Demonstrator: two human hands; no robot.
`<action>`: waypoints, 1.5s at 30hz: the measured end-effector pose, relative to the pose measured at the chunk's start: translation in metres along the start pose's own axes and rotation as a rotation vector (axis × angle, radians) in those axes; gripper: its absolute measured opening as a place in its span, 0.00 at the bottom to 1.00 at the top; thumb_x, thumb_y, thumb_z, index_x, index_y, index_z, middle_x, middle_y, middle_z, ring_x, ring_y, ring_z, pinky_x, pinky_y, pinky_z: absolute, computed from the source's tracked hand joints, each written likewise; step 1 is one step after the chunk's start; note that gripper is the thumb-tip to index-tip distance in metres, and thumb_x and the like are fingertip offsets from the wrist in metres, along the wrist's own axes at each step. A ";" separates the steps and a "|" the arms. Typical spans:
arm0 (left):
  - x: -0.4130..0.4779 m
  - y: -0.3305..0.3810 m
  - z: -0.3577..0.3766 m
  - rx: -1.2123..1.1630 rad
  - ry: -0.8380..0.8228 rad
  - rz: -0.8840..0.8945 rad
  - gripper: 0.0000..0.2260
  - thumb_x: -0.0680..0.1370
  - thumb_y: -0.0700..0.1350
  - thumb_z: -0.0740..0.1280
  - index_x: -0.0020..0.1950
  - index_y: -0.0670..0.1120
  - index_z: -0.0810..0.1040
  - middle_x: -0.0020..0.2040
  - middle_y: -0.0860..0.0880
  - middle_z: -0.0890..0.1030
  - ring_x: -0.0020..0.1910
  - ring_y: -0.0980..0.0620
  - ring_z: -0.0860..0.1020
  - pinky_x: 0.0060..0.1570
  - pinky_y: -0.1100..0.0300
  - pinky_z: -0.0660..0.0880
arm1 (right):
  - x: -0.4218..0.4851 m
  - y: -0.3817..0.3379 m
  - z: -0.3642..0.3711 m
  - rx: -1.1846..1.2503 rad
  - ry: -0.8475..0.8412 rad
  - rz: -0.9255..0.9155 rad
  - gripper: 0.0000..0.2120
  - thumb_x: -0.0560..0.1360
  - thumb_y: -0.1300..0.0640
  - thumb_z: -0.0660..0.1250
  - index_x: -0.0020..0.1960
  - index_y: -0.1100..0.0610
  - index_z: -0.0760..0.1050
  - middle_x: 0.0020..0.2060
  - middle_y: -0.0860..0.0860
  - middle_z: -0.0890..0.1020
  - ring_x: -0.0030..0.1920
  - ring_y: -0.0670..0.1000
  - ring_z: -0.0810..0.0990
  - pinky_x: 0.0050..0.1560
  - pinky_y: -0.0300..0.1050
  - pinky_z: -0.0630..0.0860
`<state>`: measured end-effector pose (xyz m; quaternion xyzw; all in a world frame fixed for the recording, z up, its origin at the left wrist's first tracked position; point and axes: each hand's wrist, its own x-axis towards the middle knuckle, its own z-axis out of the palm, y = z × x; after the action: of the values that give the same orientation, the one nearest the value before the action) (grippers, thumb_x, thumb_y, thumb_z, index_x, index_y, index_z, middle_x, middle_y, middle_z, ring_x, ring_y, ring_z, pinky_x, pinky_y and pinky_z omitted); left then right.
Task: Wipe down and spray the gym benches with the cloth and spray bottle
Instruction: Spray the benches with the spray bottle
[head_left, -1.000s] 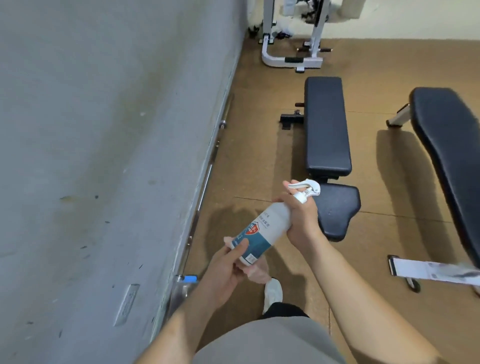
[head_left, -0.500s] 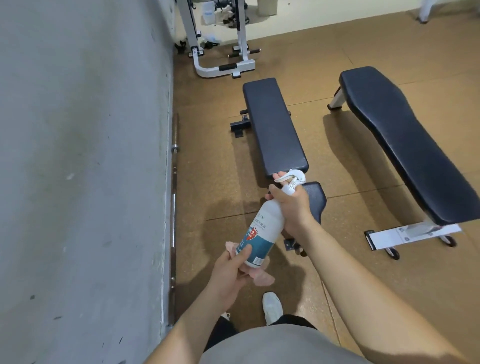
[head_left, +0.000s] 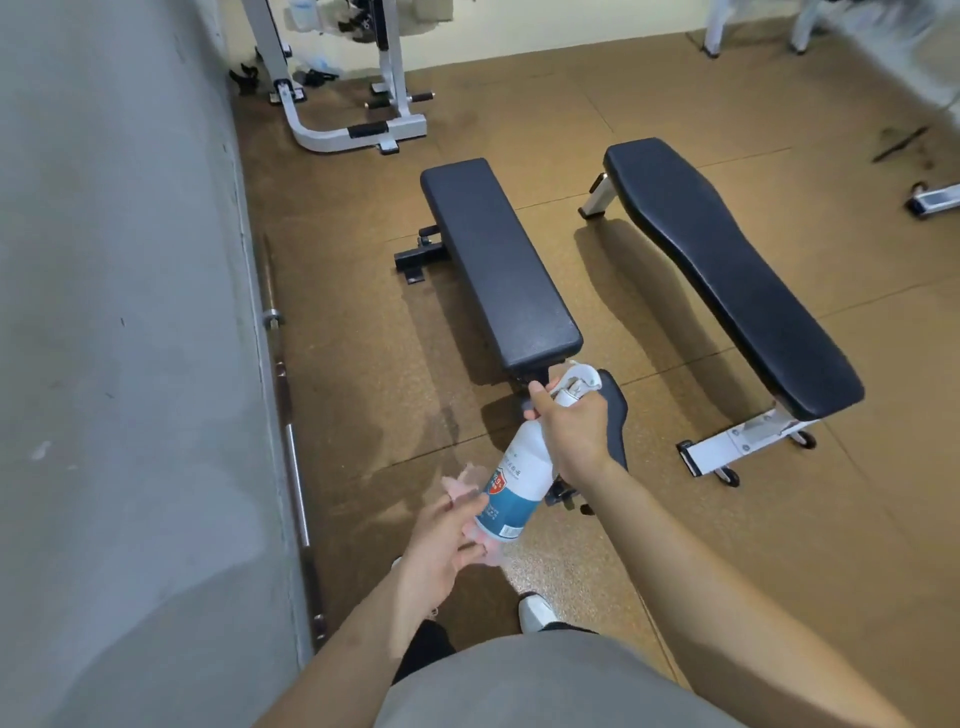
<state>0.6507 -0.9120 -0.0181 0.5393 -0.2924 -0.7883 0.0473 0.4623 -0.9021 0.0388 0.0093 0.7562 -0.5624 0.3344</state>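
Now, step: pre-spray, by my read. You're readying the spray bottle (head_left: 519, 483) at the near bench (head_left: 498, 260).
Right hand: your right hand (head_left: 569, 431) grips the bottle neck, fingers (head_left: 535, 402) wrapped just under the trigger head, nozzle toward the seat pad (head_left: 615, 415).
Left hand: your left hand (head_left: 441, 545) is at the bottle base, fingers loosely curled on the pink cloth (head_left: 462, 480). It's blurred, so grip detail is unclear.
Bottle position: centre frame, tilted, in the air just short of the bench end.
Next move: finger onto the trigger, aim at the long pad, free the cloth hand to wipe. The second bench (head_left: 727, 270), right of centre, comes after.
Change: your left thumb was pressed on the label and is now loosened off it. The view has swung, so both benches sit fuller in frame.
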 end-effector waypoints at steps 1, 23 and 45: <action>0.004 0.007 -0.007 0.019 -0.010 -0.014 0.15 0.78 0.48 0.74 0.64 0.50 0.80 0.62 0.46 0.84 0.60 0.45 0.83 0.53 0.51 0.79 | 0.000 -0.001 0.009 -0.032 0.018 -0.017 0.10 0.76 0.55 0.75 0.48 0.60 0.76 0.40 0.57 0.85 0.29 0.46 0.83 0.28 0.38 0.78; 0.074 0.102 -0.018 0.278 -0.004 -0.175 0.16 0.74 0.46 0.78 0.61 0.48 0.82 0.58 0.44 0.86 0.55 0.43 0.86 0.50 0.52 0.82 | 0.071 -0.008 0.045 0.173 0.103 0.003 0.09 0.76 0.58 0.74 0.41 0.57 0.76 0.32 0.56 0.78 0.28 0.49 0.78 0.37 0.47 0.76; 0.155 0.219 -0.011 0.759 -0.178 -0.322 0.33 0.62 0.58 0.83 0.64 0.52 0.80 0.61 0.46 0.82 0.60 0.44 0.81 0.61 0.43 0.80 | 0.104 -0.031 0.077 0.362 0.685 0.183 0.11 0.76 0.57 0.75 0.41 0.54 0.74 0.35 0.55 0.80 0.31 0.49 0.79 0.36 0.43 0.78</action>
<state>0.5432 -1.1576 -0.0362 0.4871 -0.4770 -0.6656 -0.3037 0.4082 -1.0170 -0.0001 0.3224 0.7086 -0.6189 0.1045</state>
